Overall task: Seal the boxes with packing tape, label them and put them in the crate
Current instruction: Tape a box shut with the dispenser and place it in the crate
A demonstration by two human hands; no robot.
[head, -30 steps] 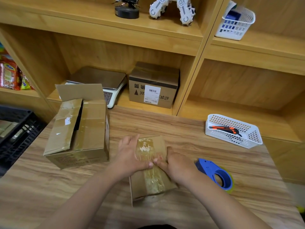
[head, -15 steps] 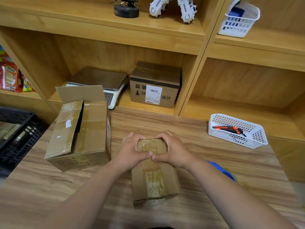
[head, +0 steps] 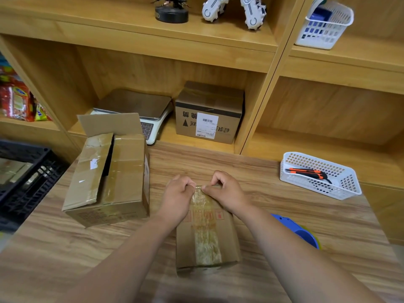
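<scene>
A small cardboard box [head: 206,241] lies on the wooden table [head: 273,193] in front of me, with a strip of clear tape running down the middle of its top. My left hand [head: 178,196] and my right hand [head: 227,192] grip its far edge, fingers curled over the edge and thumbs pressing the tape end. A larger box [head: 109,180] with loose, partly taped flaps stands to the left. The blue tape dispenser [head: 299,232] lies to the right, half hidden by my right forearm. The black crate [head: 24,171] is at the left edge.
A white basket [head: 319,174] holding an orange utility knife sits at the table's right. In the shelf behind stand a weighing scale [head: 140,110] and a labelled box [head: 208,112]. Another white basket [head: 325,25] and figurines are on the upper shelf.
Both hands slid from the middle of the small box's top to its far edge and curled over it. The box has shifted slightly nearer to me.
</scene>
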